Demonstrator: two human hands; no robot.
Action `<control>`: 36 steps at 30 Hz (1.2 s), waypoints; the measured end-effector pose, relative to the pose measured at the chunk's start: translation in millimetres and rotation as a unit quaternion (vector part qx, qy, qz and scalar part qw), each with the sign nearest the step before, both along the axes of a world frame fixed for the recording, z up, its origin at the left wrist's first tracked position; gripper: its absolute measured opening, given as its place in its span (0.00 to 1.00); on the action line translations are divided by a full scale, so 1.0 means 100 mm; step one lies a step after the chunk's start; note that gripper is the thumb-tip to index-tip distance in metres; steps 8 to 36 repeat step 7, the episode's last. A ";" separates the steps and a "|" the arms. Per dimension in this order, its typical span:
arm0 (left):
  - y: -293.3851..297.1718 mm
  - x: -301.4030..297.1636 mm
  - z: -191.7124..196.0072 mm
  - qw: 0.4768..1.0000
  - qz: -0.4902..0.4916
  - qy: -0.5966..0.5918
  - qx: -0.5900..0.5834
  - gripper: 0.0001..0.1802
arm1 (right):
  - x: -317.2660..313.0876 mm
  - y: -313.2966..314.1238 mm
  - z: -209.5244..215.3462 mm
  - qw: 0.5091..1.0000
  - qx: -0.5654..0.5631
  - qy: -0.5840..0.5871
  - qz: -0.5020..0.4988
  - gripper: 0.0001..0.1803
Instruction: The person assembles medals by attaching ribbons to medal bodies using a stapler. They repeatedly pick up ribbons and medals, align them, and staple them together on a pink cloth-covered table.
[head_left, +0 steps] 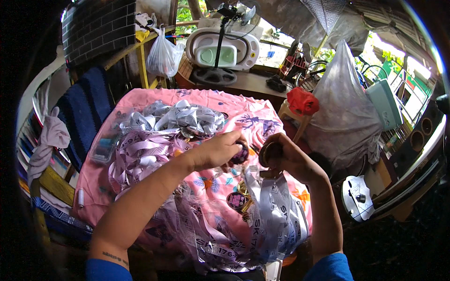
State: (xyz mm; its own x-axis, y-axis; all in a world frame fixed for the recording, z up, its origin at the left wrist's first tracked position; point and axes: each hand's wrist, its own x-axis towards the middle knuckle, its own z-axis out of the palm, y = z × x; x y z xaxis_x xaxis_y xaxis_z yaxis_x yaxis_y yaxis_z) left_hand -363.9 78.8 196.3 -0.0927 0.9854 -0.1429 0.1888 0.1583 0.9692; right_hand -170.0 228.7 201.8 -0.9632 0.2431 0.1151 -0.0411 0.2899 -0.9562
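Note:
My left hand [216, 149] grips a round medal with a dark purple face [240, 155] above the table. Close beside it, my right hand [294, 158] has its fingers closed around a gold-rimmed round medal [267, 153]. White printed ribbons [276, 213] hang below my right hand and spill over the near table edge. Another medal, with a pink and black face [237, 200], lies between my forearms. Pale lilac ribbons [136, 157] are heaped left of my left hand. Behind them sits a pile of silvery white ribbons [194, 117] with medals partly showing.
A pink patterned cloth [253, 105] covers the table. At its left are a clear plastic box [104, 149] and a small white spool [81, 197]. A striped blue towel [86, 110] hangs at left. Beyond the table stand a fan base [214, 76] and a large covered bundle [340, 103].

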 end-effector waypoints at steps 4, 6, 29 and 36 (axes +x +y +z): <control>0.05 0.31 0.00 0.979 0.028 0.058 0.193 0.12 | 0.01 -0.17 -0.01 0.993 0.104 0.052 -0.025 0.23; 0.04 0.42 -0.01 0.959 0.059 0.129 0.245 0.19 | 0.00 -0.20 -0.01 0.990 0.118 0.061 -0.047 0.25; 0.05 0.44 0.00 0.959 0.057 0.129 0.246 0.19 | 0.01 -0.20 0.00 0.988 0.125 0.064 -0.061 0.26; 0.05 0.44 0.00 0.959 0.057 0.129 0.246 0.19 | 0.01 -0.20 0.00 0.988 0.125 0.064 -0.061 0.26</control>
